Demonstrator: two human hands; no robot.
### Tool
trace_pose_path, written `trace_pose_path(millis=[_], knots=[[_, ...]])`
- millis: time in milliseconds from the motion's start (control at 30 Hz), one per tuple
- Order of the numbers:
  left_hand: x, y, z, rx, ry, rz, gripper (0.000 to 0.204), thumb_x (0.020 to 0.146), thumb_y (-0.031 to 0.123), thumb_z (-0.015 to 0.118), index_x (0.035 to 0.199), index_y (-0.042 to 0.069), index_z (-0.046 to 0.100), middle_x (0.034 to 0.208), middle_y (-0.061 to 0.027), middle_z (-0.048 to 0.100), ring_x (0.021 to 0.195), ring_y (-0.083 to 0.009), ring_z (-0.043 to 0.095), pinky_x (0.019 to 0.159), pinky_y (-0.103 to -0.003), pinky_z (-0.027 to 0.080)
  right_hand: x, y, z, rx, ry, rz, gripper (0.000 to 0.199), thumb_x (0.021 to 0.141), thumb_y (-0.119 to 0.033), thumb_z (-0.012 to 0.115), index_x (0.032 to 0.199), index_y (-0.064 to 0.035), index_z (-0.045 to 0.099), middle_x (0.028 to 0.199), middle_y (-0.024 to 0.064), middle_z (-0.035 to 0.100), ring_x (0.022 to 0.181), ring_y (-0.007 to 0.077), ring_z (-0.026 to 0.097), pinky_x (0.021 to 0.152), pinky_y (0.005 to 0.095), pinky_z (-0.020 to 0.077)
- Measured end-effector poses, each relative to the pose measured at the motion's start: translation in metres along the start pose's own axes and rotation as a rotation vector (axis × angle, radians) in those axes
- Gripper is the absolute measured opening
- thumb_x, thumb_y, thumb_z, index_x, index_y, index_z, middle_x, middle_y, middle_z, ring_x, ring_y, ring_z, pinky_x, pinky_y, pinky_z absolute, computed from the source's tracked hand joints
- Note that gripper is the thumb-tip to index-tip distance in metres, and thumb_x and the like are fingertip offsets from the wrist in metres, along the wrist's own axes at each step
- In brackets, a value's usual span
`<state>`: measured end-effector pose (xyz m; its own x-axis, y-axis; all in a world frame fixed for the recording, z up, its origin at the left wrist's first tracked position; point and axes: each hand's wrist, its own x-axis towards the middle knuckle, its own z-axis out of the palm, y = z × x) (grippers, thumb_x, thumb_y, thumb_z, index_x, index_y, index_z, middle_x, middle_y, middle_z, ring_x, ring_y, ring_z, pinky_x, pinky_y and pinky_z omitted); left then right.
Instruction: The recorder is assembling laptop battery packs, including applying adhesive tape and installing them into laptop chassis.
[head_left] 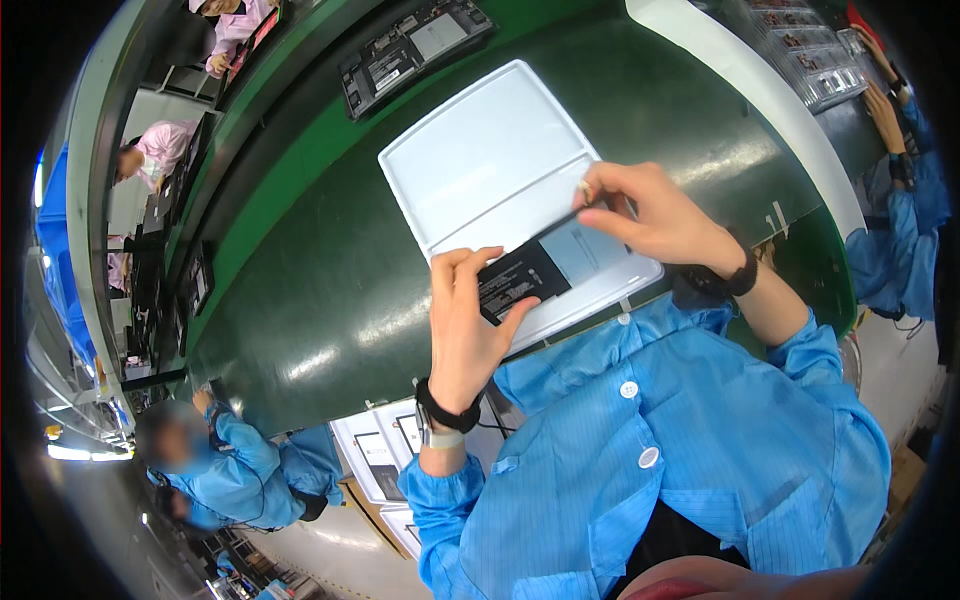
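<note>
A flat black rectangular pack (522, 277) with a pale label lies over the near edge of a white laptop shell (500, 165) on the dark green belt (330, 300). My left hand (468, 325) grips the pack's left end, thumb on its near edge. My right hand (650, 215) pinches the pack's far right corner where a clear film (592, 250) covers it. Both wrists wear black straps.
An open black laptop base (410, 50) lies further up the belt. Trays of small parts (815, 55) sit at the upper right, where another person's hands (885, 105) work. A co-worker in blue (240, 470) stands at lower left beside stacked white boxes (380, 465).
</note>
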<state>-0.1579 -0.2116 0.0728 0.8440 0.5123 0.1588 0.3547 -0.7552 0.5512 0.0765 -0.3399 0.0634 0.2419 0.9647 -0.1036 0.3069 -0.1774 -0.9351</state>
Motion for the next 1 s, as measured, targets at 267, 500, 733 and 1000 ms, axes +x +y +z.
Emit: trace_pose_path(millis=[267, 500, 733, 1000], knots=[[0.003, -0.048, -0.029, -0.054, 0.053, -0.483, 0.036, 0.083, 0.024, 0.077, 0.105, 0.001, 0.060, 0.079, -0.0092, 0.058, 0.066, -0.0230, 0.057, 0.063, -0.038, 0.047, -0.026, 0.057, -0.081, 0.496, 0.537, -0.117, 0.016, 0.097, -0.018, 0.061, 0.106, -0.0053, 0.066, 0.097, 0.0008, 0.067, 0.088, 0.0074, 0.063, 0.078, 0.0218, 0.0492], [-0.006, -0.071, -0.030, 0.105, 0.003, -0.332, 0.024, 0.091, 0.019, 0.067, 0.086, -0.001, 0.054, 0.077, -0.0165, 0.055, 0.063, -0.0294, 0.055, 0.058, -0.040, 0.042, -0.043, 0.099, -0.118, 0.597, 0.832, -0.001, 0.028, 0.100, -0.021, 0.058, 0.115, 0.0016, 0.063, 0.102, 0.0016, 0.065, 0.093, 0.0067, 0.062, 0.083, 0.0218, 0.0480], [-0.066, -0.064, -0.060, -0.700, 0.395, -0.644, 0.034, 0.101, 0.010, 0.056, 0.130, 0.001, 0.043, 0.097, -0.0071, 0.069, 0.080, -0.0071, 0.060, 0.070, -0.019, 0.046, -0.031, 0.097, -0.105, 0.303, 0.595, 0.090, 0.034, 0.100, -0.024, 0.058, 0.125, 0.0002, 0.062, 0.097, 0.0010, 0.066, 0.091, 0.0046, 0.058, 0.074, 0.0184, 0.0428], [-0.261, -0.058, -0.148, -0.465, 0.890, -0.728, 0.026, 0.103, 0.016, 0.048, 0.119, -0.002, 0.058, 0.106, -0.0093, 0.066, 0.098, -0.0258, 0.063, 0.091, -0.035, 0.049, -0.036, 0.107, -0.115, -0.650, 0.754, 0.016, 0.035, 0.096, -0.032, 0.066, 0.124, -0.0118, 0.068, 0.111, 0.0066, 0.069, 0.077, 0.0101, 0.055, 0.073, 0.0215, 0.0437]])
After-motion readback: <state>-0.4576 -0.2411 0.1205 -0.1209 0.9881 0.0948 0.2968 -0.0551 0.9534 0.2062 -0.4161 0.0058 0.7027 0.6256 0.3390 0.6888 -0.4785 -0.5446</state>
